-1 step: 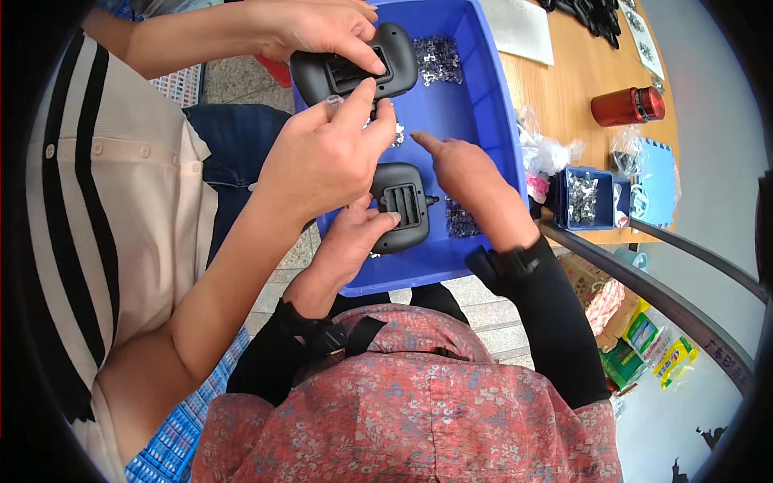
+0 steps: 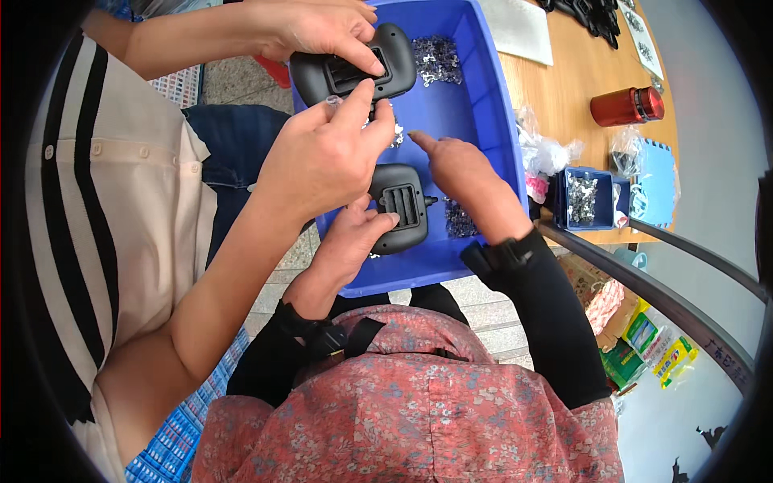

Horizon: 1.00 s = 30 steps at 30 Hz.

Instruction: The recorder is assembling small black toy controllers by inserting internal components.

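Observation:
My left hand (image 2: 345, 251) grips a black plastic housing with a slotted battery compartment (image 2: 402, 208), the thumb at the compartment's edge. Above the blue bin (image 2: 501, 121), my right hand (image 2: 467, 171) has its index finger stretched out to the left and its other fingers curled under; I see nothing in it. A co-worker's one hand (image 2: 330, 36) steadies a second black housing (image 2: 398, 58), thumb in its compartment. That person's other hand (image 2: 330, 153) reaches over the bin between the two housings, with a small clear piece near its fingers.
Small metal pieces lie in piles in the bin, one at the far end (image 2: 436, 60) and one near my right wrist (image 2: 460, 219). On the wooden table (image 2: 568, 88) at right are a red flask (image 2: 626, 106) and a small blue box (image 2: 584, 201). A metal rail (image 2: 644, 282) crosses the right side.
My right hand and forearm have shifted slightly to the left. My left hand and both housings look nearly unchanged.

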Tool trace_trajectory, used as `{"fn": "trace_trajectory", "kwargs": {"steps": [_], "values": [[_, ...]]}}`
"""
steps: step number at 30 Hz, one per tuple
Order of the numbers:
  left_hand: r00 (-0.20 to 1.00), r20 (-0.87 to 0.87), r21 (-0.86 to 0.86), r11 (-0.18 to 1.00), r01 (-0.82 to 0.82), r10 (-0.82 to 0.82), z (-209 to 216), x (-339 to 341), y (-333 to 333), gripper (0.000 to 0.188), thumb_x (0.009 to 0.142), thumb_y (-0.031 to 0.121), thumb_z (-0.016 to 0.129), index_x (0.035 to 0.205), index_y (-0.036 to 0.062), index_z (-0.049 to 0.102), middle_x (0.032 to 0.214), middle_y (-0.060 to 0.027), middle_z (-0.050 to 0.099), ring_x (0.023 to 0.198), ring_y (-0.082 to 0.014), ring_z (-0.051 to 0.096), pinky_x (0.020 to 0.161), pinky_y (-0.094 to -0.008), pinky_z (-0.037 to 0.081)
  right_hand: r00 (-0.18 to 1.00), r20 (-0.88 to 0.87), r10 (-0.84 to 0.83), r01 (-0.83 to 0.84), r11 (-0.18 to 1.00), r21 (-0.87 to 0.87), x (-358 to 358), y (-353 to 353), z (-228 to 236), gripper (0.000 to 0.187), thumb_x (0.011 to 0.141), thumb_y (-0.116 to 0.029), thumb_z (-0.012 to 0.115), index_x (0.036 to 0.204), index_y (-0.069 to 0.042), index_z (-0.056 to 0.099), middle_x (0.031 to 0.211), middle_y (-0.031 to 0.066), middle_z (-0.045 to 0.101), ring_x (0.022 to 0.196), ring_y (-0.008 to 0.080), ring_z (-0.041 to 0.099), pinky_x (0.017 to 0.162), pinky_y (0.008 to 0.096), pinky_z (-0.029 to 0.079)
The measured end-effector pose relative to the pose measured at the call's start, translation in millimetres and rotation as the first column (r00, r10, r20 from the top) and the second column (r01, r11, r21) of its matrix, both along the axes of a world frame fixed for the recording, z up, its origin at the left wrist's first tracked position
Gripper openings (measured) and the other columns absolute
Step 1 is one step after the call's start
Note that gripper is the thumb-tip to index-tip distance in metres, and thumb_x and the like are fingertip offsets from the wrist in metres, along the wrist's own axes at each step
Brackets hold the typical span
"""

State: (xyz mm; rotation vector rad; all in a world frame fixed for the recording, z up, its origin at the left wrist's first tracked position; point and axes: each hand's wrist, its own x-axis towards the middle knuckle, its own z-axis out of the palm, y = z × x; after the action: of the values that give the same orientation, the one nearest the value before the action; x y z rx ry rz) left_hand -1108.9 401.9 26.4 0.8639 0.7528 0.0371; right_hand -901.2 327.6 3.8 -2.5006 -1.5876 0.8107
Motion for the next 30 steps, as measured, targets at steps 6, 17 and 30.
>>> {"fn": "trace_trajectory", "kwargs": {"steps": [6,17,30], "values": [[0.998,-0.056,-0.005,1.0,-0.009,0.008,1.1,1.8,-1.7,0.045,0.09,0.005,0.062,0.131,-0.0021,0.045,0.102,-0.0107,0.068,0.086,-0.0115,0.066,0.076,-0.0247,0.051,0.997,-0.02,-0.071,0.068,0.989,-0.134,0.4,24.4,-31.3,0.052,0.092,-0.004,0.045,0.143,-0.015,0.049,0.114,0.0208,0.068,0.106,0.037,0.066,0.088,0.0474,0.053],[0.999,0.048,0.149,0.989,-0.012,0.005,-23.8,-4.9,4.0,0.022,0.093,0.012,0.065,0.111,0.001,0.063,0.097,-0.0056,0.066,0.083,-0.0067,0.06,0.072,-0.0235,0.049,0.998,-0.007,-0.063,0.063,0.975,0.212,-3.6,-30.9,36.3,0.033,0.092,-0.014,0.058,0.124,-0.007,0.061,0.101,0.0196,0.068,0.091,0.0414,0.065,0.078,0.0496,0.052],[0.995,0.089,0.013,0.999,0.05,-0.051,-7.5,8.8,1.2,0.042,0.094,0.007,0.062,0.133,0.0026,0.047,0.117,-0.0079,0.061,0.105,-0.0142,0.062,0.086,-0.0309,0.055,0.945,0.069,-0.318,0.237,0.817,0.525,-29.1,-162.5,80.3,0.028,0.085,0.0,0.065,0.113,-0.002,0.065,0.114,0.0184,0.062,0.106,0.036,0.06,0.09,0.0432,0.049]]}}
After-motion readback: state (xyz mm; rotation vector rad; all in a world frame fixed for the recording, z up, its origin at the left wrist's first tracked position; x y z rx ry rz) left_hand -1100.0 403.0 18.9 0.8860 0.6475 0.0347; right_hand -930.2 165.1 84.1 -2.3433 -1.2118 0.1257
